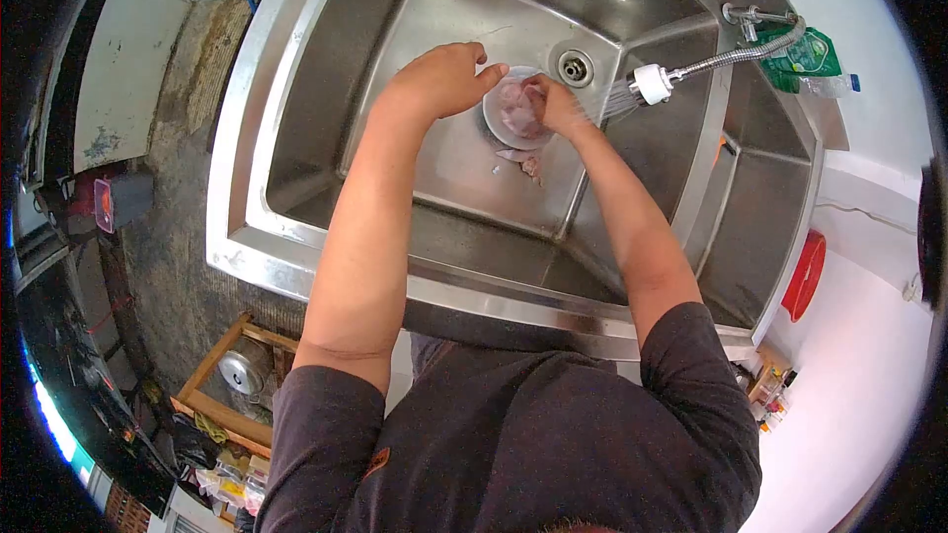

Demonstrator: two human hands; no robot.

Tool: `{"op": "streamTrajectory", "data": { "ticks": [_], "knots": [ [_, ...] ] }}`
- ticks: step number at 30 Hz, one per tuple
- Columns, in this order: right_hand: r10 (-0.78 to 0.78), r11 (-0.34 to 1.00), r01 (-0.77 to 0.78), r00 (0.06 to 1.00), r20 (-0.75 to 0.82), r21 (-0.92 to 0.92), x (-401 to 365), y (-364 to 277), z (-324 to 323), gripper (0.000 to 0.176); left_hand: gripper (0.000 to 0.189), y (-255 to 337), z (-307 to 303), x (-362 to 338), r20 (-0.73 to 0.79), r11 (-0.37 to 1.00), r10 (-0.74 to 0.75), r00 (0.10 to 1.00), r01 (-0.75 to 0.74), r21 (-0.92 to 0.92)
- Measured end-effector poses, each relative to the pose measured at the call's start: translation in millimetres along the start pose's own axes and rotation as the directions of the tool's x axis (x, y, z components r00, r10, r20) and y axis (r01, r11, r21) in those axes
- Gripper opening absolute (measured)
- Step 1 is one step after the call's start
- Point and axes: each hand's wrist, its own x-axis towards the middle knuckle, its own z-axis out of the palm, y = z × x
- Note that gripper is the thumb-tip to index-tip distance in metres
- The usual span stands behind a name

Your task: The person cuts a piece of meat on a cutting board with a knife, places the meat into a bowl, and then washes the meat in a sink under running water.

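apparently mid-handling, the right hand grips pale meat in the bowl inside the sink, the left hand open beside it, and such slick flesh likely calls for secure fingers.

Bright, even light here, and we've got pale glare along the sink's front rim at centre-left! A glowing strip burns out at lower left, while the floor beside it stays dim. Straight edges bow hard, black rounding off the corners. Fine grain speckles the dark shirt, bottom centre, and the water spray smears softly.
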Motion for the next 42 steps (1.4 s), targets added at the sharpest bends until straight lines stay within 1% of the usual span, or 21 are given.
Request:
{"op": "streamTrajectory", "data": {
  "ticks": [2, 6, 9, 12, 15, 17, 18, 19, 20, 23, 27, 29, 30, 32, 35, 36, 38, 39, 40, 41, 42],
  "knots": [
    [0.141, 0.982, -0.135, 0.989, -0.043, 0.133, 3.1, 9.6, 3.6, 0.019, 0.055, 0.6, -0.9, -0.3, 0.019, 1.0, -0.007, 1.0, 0.007, -0.004],
    [0.178, 0.981, -0.172, 0.982, -0.062, 0.087, -2.6, -14.0, -14.4, 0.022, 0.054, 0.4, 1.1, -1.0, 0.004, 1.0, 0.003, 1.0, -0.003, 0.0],
    [0.169, 0.98, -0.148, 0.971, -0.171, 0.132, -3.6, -14.7, -14.6, 0.027, 0.053, -0.7, 2.1, 1.3, -0.003, 1.0, 0.005, 1.0, -0.004, 0.022],
    [0.174, 0.984, -0.161, 0.953, -0.249, 0.072, -7.9, -10.8, -6.8, 0.033, 0.053, 1.2, 0.7, 0.6, 0.015, 1.0, -0.018, 1.0, 0.018, 0.019],
    [0.281, 0.958, -0.261, 0.938, -0.201, 0.123, -6.3, -5.8, -5.3, 0.041, 0.053, 2.0, -0.1, -0.9, 0.028, 1.0, -0.017, 0.999, 0.016, 0.015],
    [0.418, 0.89, -0.4, 0.907, -0.045, 0.218, 4.0, 20.8, 5.2, 0.042, 0.053, 0.2, 0.8, -0.2, 0.014, 1.0, 0.002, 1.0, -0.002, 0.006],
    [0.418, 0.891, -0.399, 0.907, -0.046, 0.218, 2.9, 22.5, 7.8, 0.042, 0.053, 0.0, 1.3, 0.2, 0.013, 1.0, 0.003, 1.0, -0.003, 0.006],
    [0.519, 0.693, -0.471, 0.852, 0.076, 0.546, 1.0, 24.1, 11.0, 0.037, 0.053, -0.1, 2.1, 0.4, 0.013, 1.0, -0.001, 1.0, 0.001, 0.004],
    [0.559, 0.382, -0.493, 0.797, 0.229, 0.782, -0.8, 25.7, 13.8, 0.033, 0.053, -0.3, 2.5, 0.9, 0.013, 1.0, -0.004, 1.0, 0.004, 0.003],
    [0.555, 0.311, -0.444, 0.803, 0.219, 0.841, -17.5, -28.6, -5.7, 0.029, 0.056, 2.1, -0.7, 2.0, 0.084, 0.999, -0.034, 0.996, 0.034, 0.009],
    [0.49, 0.3, -0.417, 0.839, 0.236, 0.858, -17.2, -4.6, 2.8, 0.031, 0.054, -0.6, 4.3, 2.0, 0.024, 1.0, -0.013, 1.0, 0.013, -0.003],
    [0.52, 0.38, -0.561, 0.787, 0.332, 0.735, -23.4, -17.6, -10.3, 0.03, 0.054, -0.5, 3.8, 2.4, 0.034, 1.0, -0.012, 0.999, 0.012, 0.007],
    [0.519, 0.381, -0.56, 0.788, 0.331, 0.736, -23.6, -25.2, -14.1, 0.03, 0.054, -0.2, 3.2, 2.1, 0.033, 1.0, -0.012, 0.999, 0.011, 0.008],
    [0.665, 0.389, -0.633, 0.696, 0.271, 0.669, -24.2, -40.6, -15.9, 0.028, 0.054, 0.6, 3.9, 0.5, 0.014, 1.0, -0.001, 1.0, 0.001, 0.005],
    [0.643, 0.506, -0.558, 0.752, 0.144, 0.658, -18.9, -35.4, -7.3, 0.031, 0.054, 1.7, 3.2, 0.5, 0.03, 1.0, -0.009, 1.0, 0.009, 0.005],
    [0.652, 0.495, -0.57, 0.743, 0.154, 0.656, -26.2, -30.6, 0.1, 0.031, 0.054, 1.1, 6.4, -4.1, 0.045, 1.0, -0.014, 0.999, 0.014, 0.002],
    [0.498, 0.842, -0.477, 0.867, -0.026, 0.251, -25.2, -13.6, 11.1, 0.039, 0.054, -0.9, 8.2, -3.3, 0.032, 1.0, -0.014, 0.999, 0.014, -0.003],
    [0.498, 0.842, -0.476, 0.867, -0.026, 0.252, -24.0, -1.0, 17.2, 0.039, 0.054, 0.0, 6.9, -4.0, 0.032, 1.0, -0.015, 0.999, 0.015, -0.002],
    [0.26, 0.965, -0.252, 0.957, -0.128, 0.075, -22.1, 8.9, 21.0, 0.044, 0.054, 1.8, 4.5, -5.1, 0.048, 1.0, -0.019, 0.999, 0.019, -0.016],
    [-0.005, 0.992, -0.017, 0.983, -0.181, -0.124, -20.9, 18.6, 25.2, 0.05, 0.054, 3.2, 3.2, -6.6, 0.065, 0.999, -0.022, 0.998, 0.024, -0.03],
    [-0.006, 0.992, -0.017, 0.983, -0.184, -0.124, -22.9, -1.3, 18.0, 0.05, 0.054, 1.8, 4.0, -7.2, 0.064, 0.999, -0.019, 0.998, 0.021, -0.028]
  ]
}}
